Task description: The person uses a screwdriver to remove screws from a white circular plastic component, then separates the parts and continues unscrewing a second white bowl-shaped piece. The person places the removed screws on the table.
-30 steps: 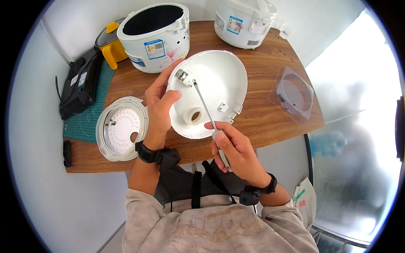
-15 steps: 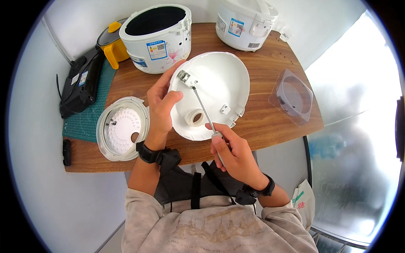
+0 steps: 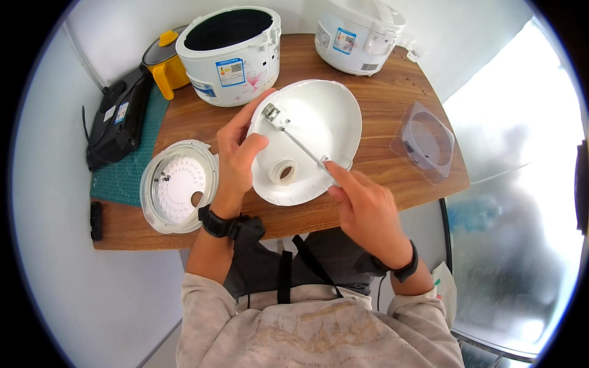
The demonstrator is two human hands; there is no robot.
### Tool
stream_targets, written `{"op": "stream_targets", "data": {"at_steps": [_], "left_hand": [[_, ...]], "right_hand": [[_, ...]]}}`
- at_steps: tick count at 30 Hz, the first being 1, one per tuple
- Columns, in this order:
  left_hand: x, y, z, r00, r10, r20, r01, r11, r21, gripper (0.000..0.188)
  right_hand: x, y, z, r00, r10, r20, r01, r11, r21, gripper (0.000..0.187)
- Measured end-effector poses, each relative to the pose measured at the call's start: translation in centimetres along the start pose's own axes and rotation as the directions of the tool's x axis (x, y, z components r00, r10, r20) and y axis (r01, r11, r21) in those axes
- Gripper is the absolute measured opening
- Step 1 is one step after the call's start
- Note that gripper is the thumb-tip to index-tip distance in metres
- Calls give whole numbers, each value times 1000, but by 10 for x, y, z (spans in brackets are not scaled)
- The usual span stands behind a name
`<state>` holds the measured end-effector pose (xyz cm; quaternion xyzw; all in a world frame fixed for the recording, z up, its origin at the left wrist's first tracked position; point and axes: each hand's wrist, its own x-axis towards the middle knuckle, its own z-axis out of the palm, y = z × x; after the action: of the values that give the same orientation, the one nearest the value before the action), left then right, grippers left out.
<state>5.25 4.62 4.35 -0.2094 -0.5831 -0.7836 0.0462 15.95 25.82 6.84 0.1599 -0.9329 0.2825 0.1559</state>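
My left hand [image 3: 238, 153] grips the left edge of a white rice cooker lid shell [image 3: 325, 116], its thumb over the rim. The shell is tilted with its hollow inner side toward me, showing a round collar [image 3: 283, 172] around a hole. A small metal hinge or latch piece [image 3: 271, 113] sits inside near my left fingers. Held in my right hand [image 3: 374, 208] is a screwdriver [image 3: 305, 149], its handle hidden by the fingers. Its tip meets the shell beside the metal piece.
A round white inner lid [image 3: 150, 202] with small dark screws lies left on the table [image 3: 380, 147]. Behind stand an open rice cooker body [image 3: 236, 76], a closed rice cooker [image 3: 356, 43] and a yellow pot [image 3: 165, 73]. A black appliance [image 3: 126, 122] rests on a green mat [image 3: 147, 144]; a clear plastic tray [image 3: 442, 156] sits right.
My right hand has swung right and up, so the screwdriver lies at a flatter slant, its tip still beside the metal piece. The lid shell has turned slightly in my left hand.
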Motion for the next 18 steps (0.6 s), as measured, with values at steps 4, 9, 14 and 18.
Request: {"op": "stream_targets", "data": {"at_steps": [4,9,14,18], "left_hand": [[0,2,-1,998,-52,20,53,998,-21,69],[2,-1,2,997,-77,31,79,995,-59,70],[3,0,0,996,-82,20,83,995,-59,70],[3,-5,2,997,-76,-3,76,993,-95,68]], "right_hand": [[15,2,-28,998,-16,68,36,954,-297,44],[33,5,-50,975,-208,74,207,747,-632,54],[36,15,-50,963,-269,34,239,782,-576,50],[18,21,-31,999,-37,4,37,999,38,36]]}}
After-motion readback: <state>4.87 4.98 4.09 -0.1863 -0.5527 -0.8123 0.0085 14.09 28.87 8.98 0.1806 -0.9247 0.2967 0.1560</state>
